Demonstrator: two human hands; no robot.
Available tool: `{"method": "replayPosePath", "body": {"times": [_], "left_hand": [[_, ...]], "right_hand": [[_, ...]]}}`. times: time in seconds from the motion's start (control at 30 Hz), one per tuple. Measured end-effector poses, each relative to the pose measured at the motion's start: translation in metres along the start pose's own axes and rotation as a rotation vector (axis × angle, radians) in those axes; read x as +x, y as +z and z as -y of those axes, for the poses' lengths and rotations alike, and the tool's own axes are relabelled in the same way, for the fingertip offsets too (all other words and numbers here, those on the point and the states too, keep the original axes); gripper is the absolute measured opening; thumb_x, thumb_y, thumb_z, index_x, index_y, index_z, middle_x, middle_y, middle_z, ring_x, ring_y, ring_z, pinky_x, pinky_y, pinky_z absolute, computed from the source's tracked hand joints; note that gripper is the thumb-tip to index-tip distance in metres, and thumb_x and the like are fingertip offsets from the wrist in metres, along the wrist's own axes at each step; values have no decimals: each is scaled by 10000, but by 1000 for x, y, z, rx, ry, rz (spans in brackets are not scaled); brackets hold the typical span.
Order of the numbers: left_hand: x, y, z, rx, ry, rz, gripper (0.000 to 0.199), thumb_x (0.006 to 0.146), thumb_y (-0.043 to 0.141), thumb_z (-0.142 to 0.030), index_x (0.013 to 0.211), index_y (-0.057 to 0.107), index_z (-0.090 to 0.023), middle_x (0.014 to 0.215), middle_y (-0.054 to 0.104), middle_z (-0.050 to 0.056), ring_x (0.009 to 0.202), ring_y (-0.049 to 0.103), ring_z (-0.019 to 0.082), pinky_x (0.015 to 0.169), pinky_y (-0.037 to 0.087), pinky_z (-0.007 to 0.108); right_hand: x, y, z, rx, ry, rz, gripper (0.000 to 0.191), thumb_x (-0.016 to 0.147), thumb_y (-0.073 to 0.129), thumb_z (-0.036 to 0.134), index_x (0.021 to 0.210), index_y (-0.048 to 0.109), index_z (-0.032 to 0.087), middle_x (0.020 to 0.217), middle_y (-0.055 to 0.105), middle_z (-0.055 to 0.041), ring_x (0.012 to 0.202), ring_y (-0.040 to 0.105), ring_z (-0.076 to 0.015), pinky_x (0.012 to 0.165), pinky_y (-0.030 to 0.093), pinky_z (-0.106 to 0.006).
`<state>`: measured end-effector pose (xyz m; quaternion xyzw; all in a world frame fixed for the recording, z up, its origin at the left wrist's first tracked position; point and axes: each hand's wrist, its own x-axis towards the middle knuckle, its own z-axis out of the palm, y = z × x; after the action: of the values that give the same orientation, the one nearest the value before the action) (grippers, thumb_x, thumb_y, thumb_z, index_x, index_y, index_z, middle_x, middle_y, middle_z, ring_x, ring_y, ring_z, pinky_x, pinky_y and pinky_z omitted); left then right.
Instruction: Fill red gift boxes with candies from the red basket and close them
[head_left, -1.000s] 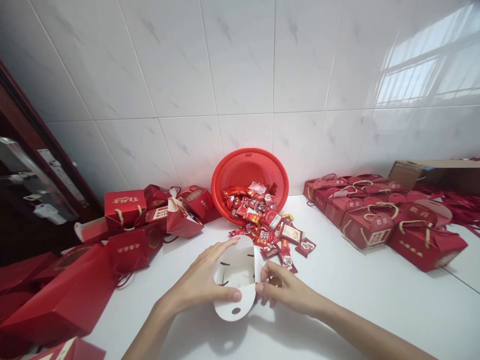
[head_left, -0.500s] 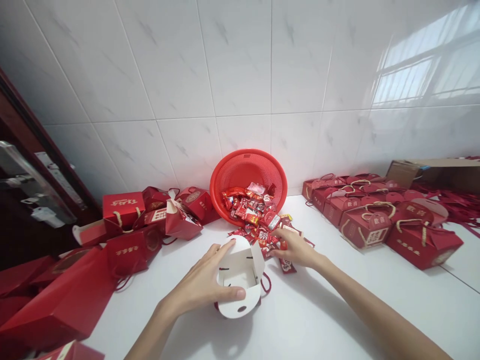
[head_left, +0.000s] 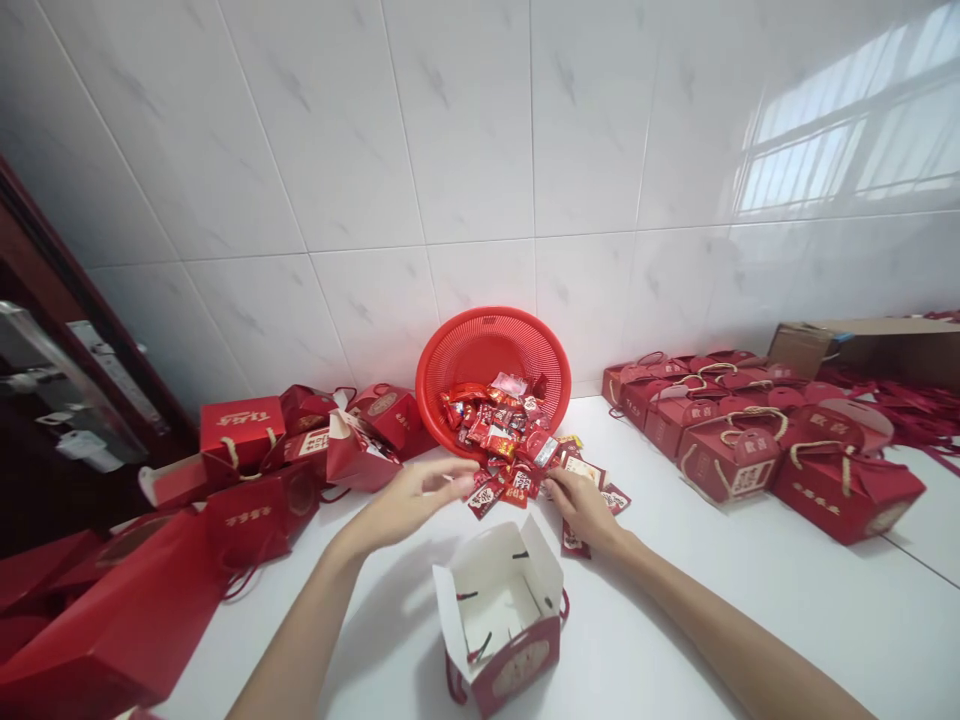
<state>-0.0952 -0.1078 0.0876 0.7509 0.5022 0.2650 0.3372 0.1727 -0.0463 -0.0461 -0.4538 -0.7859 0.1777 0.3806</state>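
A box (head_left: 502,590), dark red outside and white inside, stands with its top flaps up on the white table, nothing held in it that I can see. Its rope handles hang at the sides. Beyond it, several red-wrapped candies (head_left: 517,480) spill from a tilted red plastic basket (head_left: 442,340). My left hand (head_left: 416,500) hovers at the left edge of the pile, fingers apart, holding nothing. On the right side of the pile, my right hand (head_left: 583,508) pinches a wrapped candy, mostly hidden by the fingers. Flat red and cream packets (head_left: 589,470) lie beside that hand.
Several red boxes (head_left: 244,425) are heaped along the left. Rows of closed red boxes with rope handles (head_left: 727,455) stand at the right. Behind them lies a cardboard carton (head_left: 885,345) with dark red ribbons or cords. A tiled wall (head_left: 480,150) rises at the back.
My left hand has let go of the box and moved up to the candies. The box now sits nearer me, turned and upright. My right hand has closed its fingers at the pile.
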Motion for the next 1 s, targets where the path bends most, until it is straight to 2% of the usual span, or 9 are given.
{"method": "replayPosePath", "body": {"times": [0.1, 0.2, 0.27, 0.37, 0.43, 0.53, 0.73, 0.87, 1.0], "left_hand": [[31, 10, 32, 114, -65, -163, 428, 836, 565, -441, 1109, 748, -167, 1183, 747, 123, 1092, 677, 292, 978, 505, 396], [49, 26, 53, 325, -85, -170, 391, 783, 598, -375, 1081, 751, -174, 1153, 750, 131, 1076, 669, 320, 957, 499, 411], [55, 38, 60, 443, -93, -169, 449, 771, 631, -397, 1144, 724, -164, 1146, 738, 149, 1114, 639, 352, 977, 475, 446], [60, 51, 66, 455, -136, -205, 485, 761, 665, -409, 1169, 698, -149, 1148, 720, 162, 1142, 611, 371, 986, 452, 461], [64, 57, 70, 364, -154, -230, 452, 763, 664, -358, 1160, 690, -144, 1149, 720, 155, 1112, 627, 347, 958, 463, 430], [67, 65, 76, 224, -128, -230, 433, 793, 625, -317, 1181, 669, -129, 1106, 743, 135, 994, 677, 284, 893, 497, 376], [62, 84, 77, -539, -76, -333, 475, 790, 673, -444, 1130, 709, -113, 1113, 756, 135, 963, 695, 253, 864, 534, 351], [59, 89, 72, -786, -78, -211, 590, 732, 768, -492, 1193, 703, -130, 1091, 762, 124, 935, 701, 244, 898, 525, 372], [59, 91, 63, -816, -3, -115, 583, 730, 787, -525, 1160, 724, -136, 1068, 767, 117, 993, 694, 261, 955, 506, 395]], "right_hand": [[1, 0, -2, 113, 95, -150, 320, 965, 400, 397, 804, 601, 206, 786, 683, -56, 726, 604, -216, 679, 428, -308], [3, -1, -3, 219, 161, -256, 362, 927, 440, 485, 739, 576, 208, 754, 670, -54, 723, 603, -218, 687, 453, -322], [5, -2, -5, 349, 227, -272, 367, 896, 473, 539, 846, 609, 202, 756, 672, -46, 699, 615, -214, 663, 473, -325], [4, -2, -7, 565, 322, -205, 527, 843, 540, 565, 1215, 557, 192, 810, 692, -37, 656, 643, -211, 612, 497, -330], [2, -2, -8, 608, 345, -166, 615, 828, 570, 531, 1335, 482, 194, 810, 696, -31, 671, 659, -218, 629, 509, -343], [-2, -1, -6, 538, 328, -182, 525, 829, 566, 457, 1278, 512, 191, 838, 702, -37, 702, 654, -216, 674, 511, -355], [-7, 6, 7, 494, 241, -197, 349, 870, 519, 426, 1136, 555, 203, 1141, 672, -97, 742, 640, -191, 705, 507, -350], [-11, 14, 20, 595, 241, -132, 438, 898, 539, 508, 1210, 547, 201, 1167, 658, -112, 762, 652, -204, 665, 508, -343], [-13, 19, 31, 730, 263, -95, 503, 850, 628, 603, 1170, 580, 217, 1178, 652, -100, 766, 648, -192, 643, 517, -318]]}}
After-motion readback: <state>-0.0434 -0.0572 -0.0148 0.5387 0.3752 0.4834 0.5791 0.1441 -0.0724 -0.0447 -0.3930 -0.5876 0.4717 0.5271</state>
